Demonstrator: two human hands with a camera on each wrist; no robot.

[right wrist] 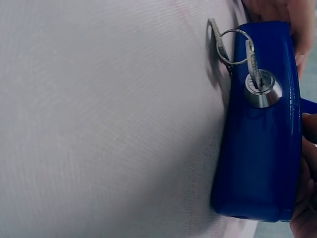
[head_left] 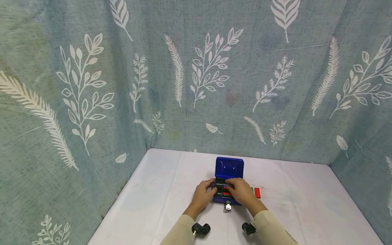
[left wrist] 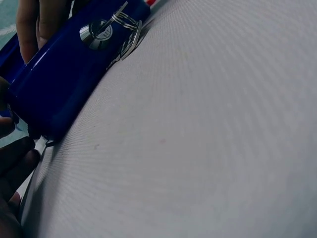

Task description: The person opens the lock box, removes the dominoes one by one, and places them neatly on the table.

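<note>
The box (right wrist: 257, 168) stands on the table (head_left: 171, 194). Behind the box is its lid (head_left: 229, 167), before it are the keys (right wrist: 252, 62), and right of it lies a piece (head_left: 257, 193).

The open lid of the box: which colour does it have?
Blue; the lid shows best in the head view.
</note>
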